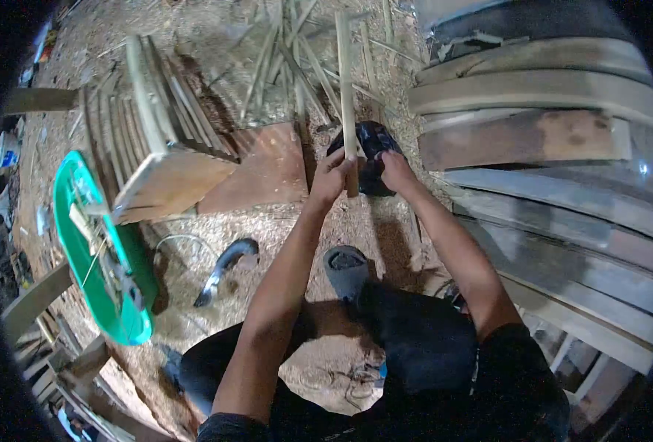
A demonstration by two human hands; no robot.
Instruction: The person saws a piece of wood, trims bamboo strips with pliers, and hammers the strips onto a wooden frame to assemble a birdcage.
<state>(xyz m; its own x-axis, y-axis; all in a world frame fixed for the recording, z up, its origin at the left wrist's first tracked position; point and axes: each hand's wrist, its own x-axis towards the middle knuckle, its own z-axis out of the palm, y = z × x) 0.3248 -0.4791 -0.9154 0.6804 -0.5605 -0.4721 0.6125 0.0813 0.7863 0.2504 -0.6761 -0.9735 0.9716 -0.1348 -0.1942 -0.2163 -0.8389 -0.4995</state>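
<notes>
Presently, the person is sitting on the sawdust-covered ground [282,221] with both bare forearms reaching forward and slightly inward. The left hand [332,177] is gripping a bamboo strip [348,96] near its lower end, with the fingers wrapped tight around it and the wrist bent upward. The strip is long, flat, narrow and pale green-yellow, and it is pointing away from the body towards a loose scatter of bamboo offcuts [290,59]. The right hand [396,169] is lying just beside the strip with its fingers curled down onto a glossy black bundle [374,151]; whether they are clamping it cannot be told. The bundle is sitting on the ground, directly beneath the strip's lower end.

A grey sandal [345,269] is showing between the forearms. A curved dark blade [227,269] is lying on the ground to the left, near a round green plastic basin [131,283]. Stacked bamboo slats [157,103] are resting behind the basin. Weathered grey wooden planks [547,140], broad and slightly bowed, are lying on the right.
</notes>
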